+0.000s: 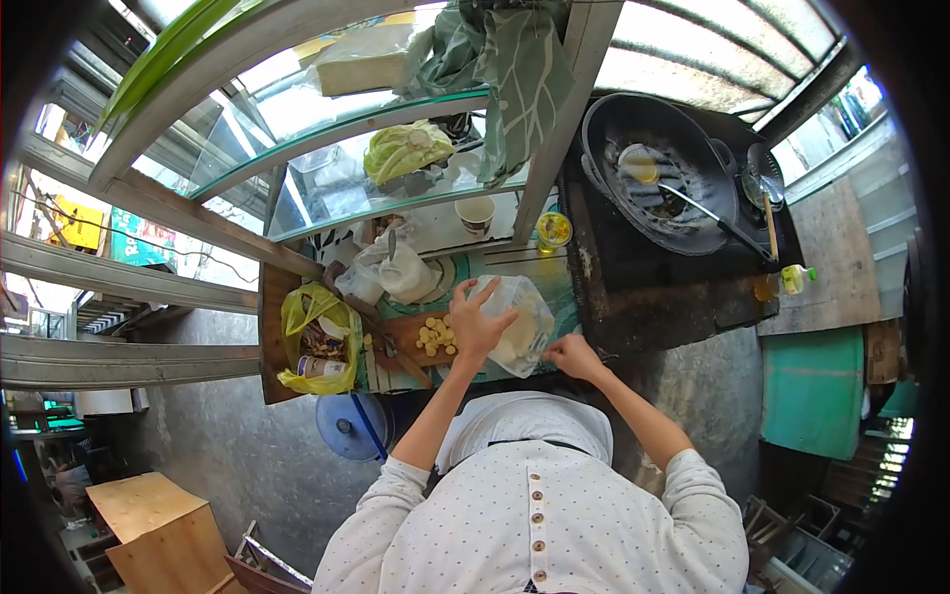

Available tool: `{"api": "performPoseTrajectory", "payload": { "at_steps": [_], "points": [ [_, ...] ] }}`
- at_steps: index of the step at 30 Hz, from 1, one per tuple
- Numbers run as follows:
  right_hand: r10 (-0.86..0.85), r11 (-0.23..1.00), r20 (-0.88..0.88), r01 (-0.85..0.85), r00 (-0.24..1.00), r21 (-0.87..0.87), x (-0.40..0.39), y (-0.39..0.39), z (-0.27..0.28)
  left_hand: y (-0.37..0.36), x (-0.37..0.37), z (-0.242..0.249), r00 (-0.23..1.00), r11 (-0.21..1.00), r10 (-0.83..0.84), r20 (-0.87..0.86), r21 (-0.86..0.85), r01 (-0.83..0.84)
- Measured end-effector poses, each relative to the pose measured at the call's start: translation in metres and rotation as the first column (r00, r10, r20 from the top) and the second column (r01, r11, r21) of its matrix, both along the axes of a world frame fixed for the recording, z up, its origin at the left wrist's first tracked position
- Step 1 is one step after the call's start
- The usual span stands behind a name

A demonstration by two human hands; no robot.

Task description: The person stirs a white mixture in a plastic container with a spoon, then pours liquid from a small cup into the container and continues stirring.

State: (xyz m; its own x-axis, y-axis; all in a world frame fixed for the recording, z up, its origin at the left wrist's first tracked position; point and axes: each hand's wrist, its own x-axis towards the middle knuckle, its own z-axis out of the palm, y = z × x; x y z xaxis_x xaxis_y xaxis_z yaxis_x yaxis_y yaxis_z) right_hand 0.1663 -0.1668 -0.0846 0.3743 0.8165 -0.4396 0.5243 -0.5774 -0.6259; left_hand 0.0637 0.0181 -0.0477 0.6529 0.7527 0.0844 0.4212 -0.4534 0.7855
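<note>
My left hand (480, 322) is open, fingers spread, at the left edge of a clear plastic bag (520, 327) with pale contents. On the bag's other side, my right hand (576, 356) is closed, its fingertips pinching the bag's lower right edge. Left of the bag lies a wooden cutting board (406, 327) with several round, pale yellow slices (435, 335). A knife (406, 364) rests across the board's left part. Behind the board stands a white plastic bag (406, 274) with a utensil handle sticking out of it.
A yellow bag of scraps (322, 342) sits at the counter's left end. A large black wok (658, 173) with a spatula stands on the stove at right. Near it are a jar of yellow stuff (554, 231) and a small bottle (797, 278). Glass shelves (346, 163) rise behind the counter.
</note>
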Motion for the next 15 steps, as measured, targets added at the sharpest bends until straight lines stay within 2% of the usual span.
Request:
{"api": "performPoseTrajectory", "payload": {
  "at_steps": [2, 3, 5, 6, 8, 9, 10, 12, 14, 15],
  "points": [
    [-0.347, 0.923, 0.117, 0.316, 0.931, 0.22, 0.0, 0.002, -0.007, 0.0, -0.001, -0.007, 1.0, 1.0, -0.008, 0.002, -0.015, 0.008],
    [-0.342, 0.925, 0.113, 0.313, 0.933, 0.216, -0.004, 0.0, -0.006, 0.001, -0.002, -0.009, 0.999, 1.0, 0.009, 0.036, -0.018, -0.009],
    [-0.028, 0.999, 0.09, 0.03, 0.996, -0.023, -0.006, -0.002, -0.001, 0.004, -0.002, -0.009, 0.997, 1.0, 0.018, 0.077, -0.011, -0.017],
    [-0.03, 0.999, 0.091, 0.033, 0.995, -0.025, -0.002, -0.003, 0.002, 0.002, -0.003, -0.006, 0.999, 1.0, 0.008, 0.04, -0.015, -0.007],
    [-0.253, 0.958, -0.023, 0.254, 0.967, 0.136, 0.008, -0.004, 0.006, -0.001, -0.001, -0.004, 1.0, 1.0, -0.005, 0.007, -0.022, 0.005],
    [-0.375, 0.918, 0.097, 0.355, 0.922, 0.176, 0.006, -0.001, -0.002, -0.001, -0.001, -0.005, 1.0, 1.0, -0.001, 0.028, -0.021, 0.001],
    [-0.368, 0.921, 0.091, 0.349, 0.925, 0.175, 0.002, -0.002, -0.008, 0.0, -0.003, -0.005, 0.999, 1.0, 0.003, 0.042, -0.017, -0.002],
    [0.004, 0.999, 0.049, -0.006, 0.999, 0.041, -0.003, -0.002, -0.008, -0.003, -0.004, -0.002, 1.0, 1.0, -0.008, -0.009, 0.0, 0.008],
    [0.011, 1.0, 0.044, -0.012, 0.999, 0.027, -0.001, 0.001, 0.002, -0.005, 0.0, 0.001, 0.999, 1.0, -0.025, -0.047, 0.008, 0.025],
    [-0.181, 0.979, 0.021, 0.178, 0.983, 0.103, 0.002, 0.003, 0.004, -0.005, -0.001, 0.001, 1.0, 0.999, -0.02, -0.017, 0.025, 0.021]
  ]
}}
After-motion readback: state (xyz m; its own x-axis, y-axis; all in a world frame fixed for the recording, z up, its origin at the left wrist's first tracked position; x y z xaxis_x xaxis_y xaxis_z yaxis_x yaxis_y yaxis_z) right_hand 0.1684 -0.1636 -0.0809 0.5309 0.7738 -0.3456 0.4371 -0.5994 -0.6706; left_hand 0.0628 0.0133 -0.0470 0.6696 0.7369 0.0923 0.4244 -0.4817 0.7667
